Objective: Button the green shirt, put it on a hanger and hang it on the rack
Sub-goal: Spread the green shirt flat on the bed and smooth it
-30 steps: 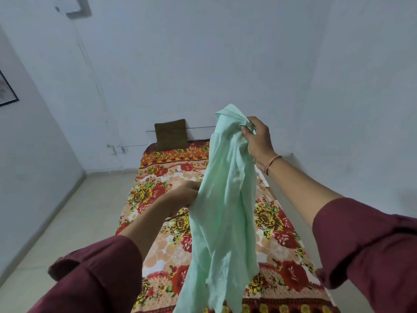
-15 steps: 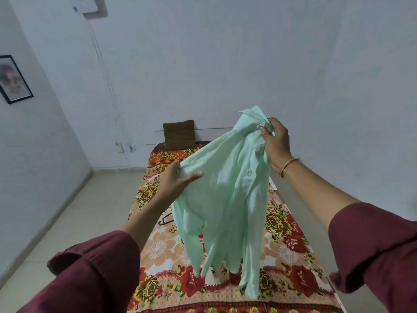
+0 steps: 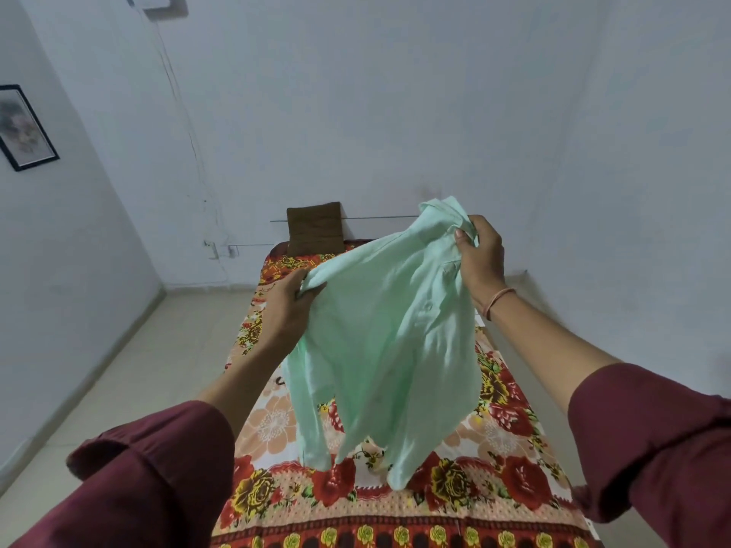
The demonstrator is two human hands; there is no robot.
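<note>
A pale green shirt [image 3: 387, 342] hangs in the air above the bed, spread between both hands. My right hand [image 3: 480, 259] grips it near the collar, at the upper right. My left hand [image 3: 286, 306] pinches its other shoulder edge, lower and to the left. The sleeves and hem dangle just above the bedspread. A dark bit of what may be a hanger [image 3: 280, 380] shows on the bed behind the shirt's left edge; most of it is hidden. No rack is in view.
The bed [image 3: 514, 468] with a red and yellow floral cover runs away from me to the far wall. A brown cushion [image 3: 314, 227] leans at its head. Tiled floor [image 3: 130, 373] lies to the left. A framed picture [image 3: 23, 126] hangs on the left wall.
The left hand has risen and moved left, taking hold of the shirt's shoulder edge. The shirt has gone from a hanging bundle to spread out between both hands.
</note>
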